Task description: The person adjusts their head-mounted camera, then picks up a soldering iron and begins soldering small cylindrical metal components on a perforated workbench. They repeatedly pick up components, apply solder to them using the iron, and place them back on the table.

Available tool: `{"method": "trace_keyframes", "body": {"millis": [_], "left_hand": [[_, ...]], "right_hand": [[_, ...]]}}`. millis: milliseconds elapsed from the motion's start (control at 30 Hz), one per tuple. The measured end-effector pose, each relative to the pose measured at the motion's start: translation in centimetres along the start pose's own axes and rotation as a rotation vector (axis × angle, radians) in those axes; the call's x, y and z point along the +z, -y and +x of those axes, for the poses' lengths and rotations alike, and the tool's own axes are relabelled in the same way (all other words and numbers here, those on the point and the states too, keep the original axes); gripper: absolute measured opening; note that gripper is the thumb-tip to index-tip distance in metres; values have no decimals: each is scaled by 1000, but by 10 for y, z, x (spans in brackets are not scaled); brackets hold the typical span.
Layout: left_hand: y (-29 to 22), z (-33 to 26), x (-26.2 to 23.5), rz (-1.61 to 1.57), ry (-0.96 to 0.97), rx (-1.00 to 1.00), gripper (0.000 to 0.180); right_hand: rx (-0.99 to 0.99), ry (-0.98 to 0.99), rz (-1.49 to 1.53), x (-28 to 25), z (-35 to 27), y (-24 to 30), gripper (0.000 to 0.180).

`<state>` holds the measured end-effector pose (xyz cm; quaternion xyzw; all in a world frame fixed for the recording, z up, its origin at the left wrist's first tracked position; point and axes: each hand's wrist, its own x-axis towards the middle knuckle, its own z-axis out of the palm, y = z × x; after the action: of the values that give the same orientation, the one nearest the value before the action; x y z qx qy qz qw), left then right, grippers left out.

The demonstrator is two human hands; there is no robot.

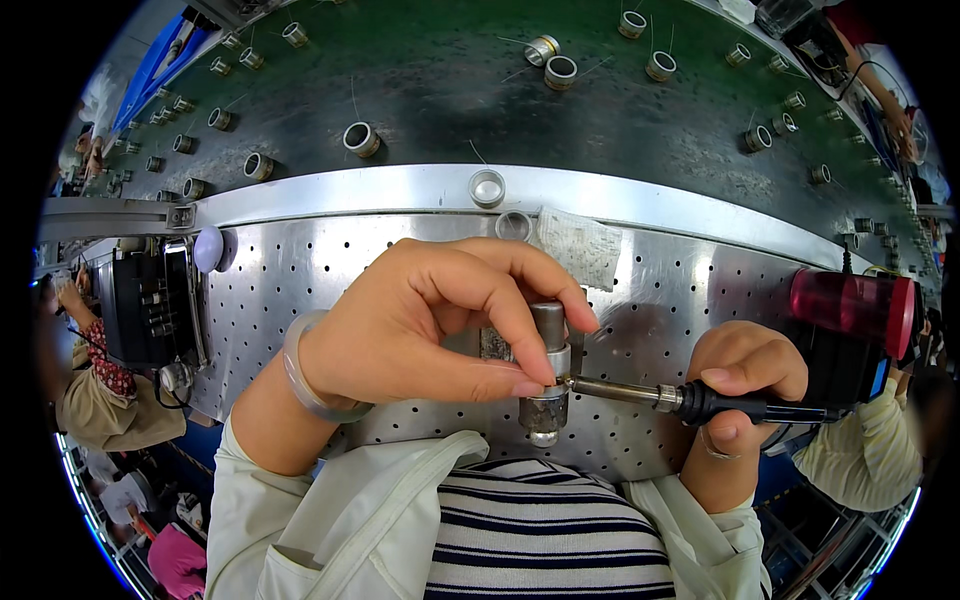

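Note:
My right hand point(748, 368) grips the black handle of a soldering iron point(622, 391), whose tip points left. That tip meets, or nearly meets, the side of an upright-looking metal cylinder point(543, 412) in front of my body. Thumb and index finger of my left hand point(430, 318) pinch together right at the cylinder, beside the iron's tip. Whatever small thing lies between them is too fine to make out. The left hand's other fingers arch over the cylinder's far end and partly hide it.
Beyond the perforated metal worktop point(300, 300) runs a green belt point(440, 100) with several metal rings trailing thin wires. One ring point(487, 188) sits on the belt's metal edge, near a pale cloth point(582, 246). A red transparent cylinder point(850, 308) stands right; a black device point(140, 310) left. Other people sit at both sides.

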<state>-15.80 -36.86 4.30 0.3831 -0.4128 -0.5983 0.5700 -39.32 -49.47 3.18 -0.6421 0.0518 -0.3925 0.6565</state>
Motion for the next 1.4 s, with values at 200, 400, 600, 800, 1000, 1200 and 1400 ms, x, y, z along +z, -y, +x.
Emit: {"method": "trace_keyframes", "body": {"millis": [200,400,600,800,1000,1200,1400], "left_hand": [[1,1,-4,31,65,21,19],[-8,2,0,-196,-28,-203,58],[-13,4,2,-52,3,-235,62],[-9,7,1,-111,10,-264,63],[-6,9,-7,-20,73,-229,72],[-10,8,-13,-69,-24,-243,74],[-6,8,-6,-170,12,-332,62]], "right_hand": [[-29,23,-29,-1,2,0,28],[-38,40,-38,-2,3,0,27],[-57,58,-51,-4,2,-2,27],[-65,37,-1,-7,-1,-1,25],[-58,21,127,-10,-2,-5,26],[-53,-1,181,-9,-3,-8,25],[-3,-2,133,-1,-3,-4,27]]}}
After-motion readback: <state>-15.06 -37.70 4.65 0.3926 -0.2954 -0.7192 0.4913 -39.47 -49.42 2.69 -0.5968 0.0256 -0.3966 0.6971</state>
